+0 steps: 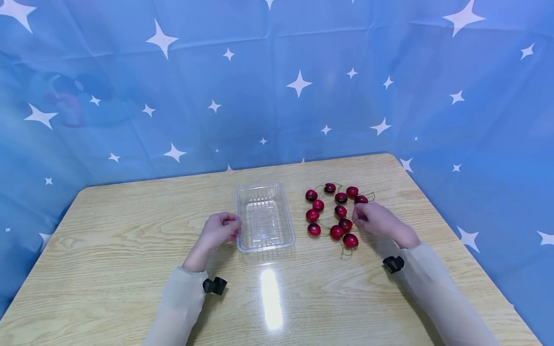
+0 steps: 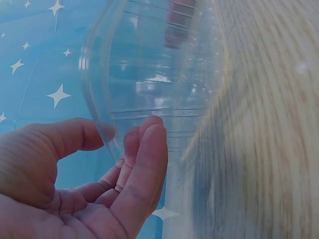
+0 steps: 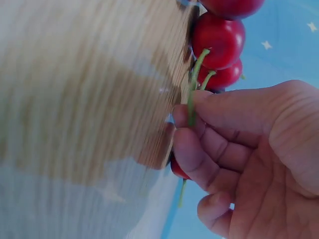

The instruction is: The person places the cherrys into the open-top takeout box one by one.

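Observation:
A clear plastic container [image 1: 263, 218] stands on the table with its open side up. My left hand [image 1: 220, 228] holds it by its left edge. In the left wrist view, the thumb [image 2: 82, 135] lies at the rim and the fingers [image 2: 144, 169] lie along the outer wall. To the container's right is a loose group of red cherries [image 1: 340, 211] with green stems. My right hand [image 1: 381, 221] is at the group's right side. Up close, its thumb and forefinger pinch a green stem [image 3: 192, 94] of a red cherry [image 3: 219, 40].
The light wood table [image 1: 130, 240] carries the container and cherries. Behind it and along the right side hangs a blue cloth [image 1: 259, 86] with white stars. Light glares off the tabletop in front of the container. A black band [image 1: 393, 264] is on the right wrist.

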